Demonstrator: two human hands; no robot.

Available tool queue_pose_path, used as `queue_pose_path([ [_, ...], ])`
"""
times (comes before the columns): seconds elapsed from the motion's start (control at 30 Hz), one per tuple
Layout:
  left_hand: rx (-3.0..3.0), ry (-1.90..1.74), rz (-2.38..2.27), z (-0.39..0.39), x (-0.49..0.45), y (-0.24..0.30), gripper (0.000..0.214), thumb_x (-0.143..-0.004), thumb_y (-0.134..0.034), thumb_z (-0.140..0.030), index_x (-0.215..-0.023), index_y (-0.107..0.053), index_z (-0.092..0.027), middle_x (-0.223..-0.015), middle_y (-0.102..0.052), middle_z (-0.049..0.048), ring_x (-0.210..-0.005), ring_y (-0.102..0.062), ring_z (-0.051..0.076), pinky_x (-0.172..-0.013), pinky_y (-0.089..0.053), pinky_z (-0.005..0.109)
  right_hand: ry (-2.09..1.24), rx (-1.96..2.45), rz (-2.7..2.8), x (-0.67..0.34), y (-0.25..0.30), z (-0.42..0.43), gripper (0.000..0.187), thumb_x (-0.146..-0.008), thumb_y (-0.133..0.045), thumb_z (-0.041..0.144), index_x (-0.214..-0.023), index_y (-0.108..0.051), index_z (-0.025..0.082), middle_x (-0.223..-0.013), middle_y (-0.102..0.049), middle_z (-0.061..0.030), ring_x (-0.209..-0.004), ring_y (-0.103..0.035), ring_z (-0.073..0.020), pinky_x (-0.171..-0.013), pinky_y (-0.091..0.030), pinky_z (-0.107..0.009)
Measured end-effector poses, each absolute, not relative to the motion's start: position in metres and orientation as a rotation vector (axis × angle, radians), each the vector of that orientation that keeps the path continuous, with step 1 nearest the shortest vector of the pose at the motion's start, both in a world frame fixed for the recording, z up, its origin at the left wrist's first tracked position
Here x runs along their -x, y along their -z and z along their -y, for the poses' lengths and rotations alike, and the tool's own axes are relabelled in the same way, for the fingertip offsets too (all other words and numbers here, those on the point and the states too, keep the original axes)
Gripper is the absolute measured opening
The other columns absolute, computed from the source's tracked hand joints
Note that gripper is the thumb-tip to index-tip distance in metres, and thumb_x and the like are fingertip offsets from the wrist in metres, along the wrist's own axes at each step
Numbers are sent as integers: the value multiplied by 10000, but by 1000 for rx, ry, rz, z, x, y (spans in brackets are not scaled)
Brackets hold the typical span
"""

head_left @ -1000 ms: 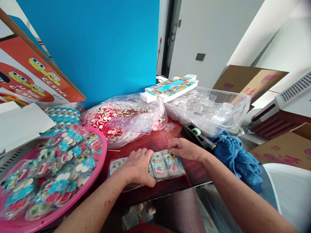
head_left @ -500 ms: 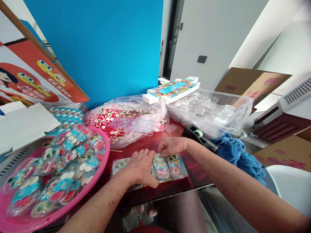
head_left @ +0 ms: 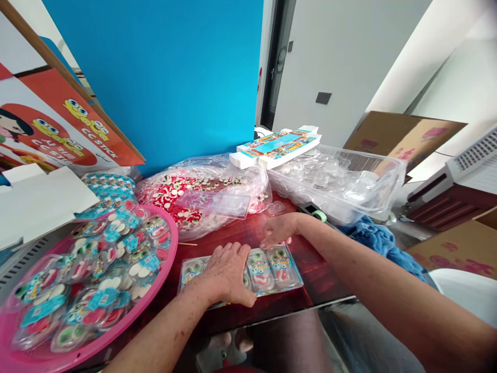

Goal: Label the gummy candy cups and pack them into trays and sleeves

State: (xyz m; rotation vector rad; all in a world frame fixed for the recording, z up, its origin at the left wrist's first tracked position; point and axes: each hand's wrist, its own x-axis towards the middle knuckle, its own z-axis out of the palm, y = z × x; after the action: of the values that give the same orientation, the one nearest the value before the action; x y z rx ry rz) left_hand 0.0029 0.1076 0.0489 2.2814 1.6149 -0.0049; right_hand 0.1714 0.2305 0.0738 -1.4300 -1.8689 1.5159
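A shallow display box (head_left: 301, 284) of gummy candy packs lies near the front edge of the dark red table. It is filled with a row of clear packs, each showing green eyes and red-and-white teeth; one candy pack (head_left: 259, 269) sits just right of my left hand. My left hand (head_left: 227, 272) reaches across the box from above, fingers toward the far side and thumb toward the near side, gripping it. At the far right edge of the box, my right hand (head_left: 281, 230) is closed with fingers curled down. What its fingertips hold, if anything, is hidden.
A pink basket (head_left: 171, 246) heaped with candy packs stands left. Behind are a plastic bag (head_left: 209, 176) of loose gummies, a clear bin (head_left: 396, 181) of empty plastic shells and an open printed box (head_left: 287, 145). A tape dispenser (head_left: 310, 208) and blue cloth (head_left: 373, 241) lie right.
My right hand has shifted slightly right along the far edge of the box, its forearm now covering more of the tape dispenser. My left hand stays on the box.
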Motion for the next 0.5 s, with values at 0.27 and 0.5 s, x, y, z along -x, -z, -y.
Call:
queue_pose_path([
  [0.27,-2294,0,-1586,-109,-3,-50,880,-434,-669,-504,-1211,-402,-188,-1135,-483,101,-1051,-451,301,-933,-355,472,-1755,1338,2168,-202,-79,-218,33,-544,-625,55,-552,-650,76,-424,-567,29,-353,-464,-59,-368,-298,-147],
  [0.5,-2315,-6,-1606,-107,-2,-45,901,-444,-650,-529,-1238,-381,-199,-1159,-475,99,-1068,-444,302,-946,-337,467,-1848,1139,2365,-178,-75,-224,142,-528,-609,56,-643,-685,89,-537,-597,38,-521,-515,-86,-512,-383,-191],
])
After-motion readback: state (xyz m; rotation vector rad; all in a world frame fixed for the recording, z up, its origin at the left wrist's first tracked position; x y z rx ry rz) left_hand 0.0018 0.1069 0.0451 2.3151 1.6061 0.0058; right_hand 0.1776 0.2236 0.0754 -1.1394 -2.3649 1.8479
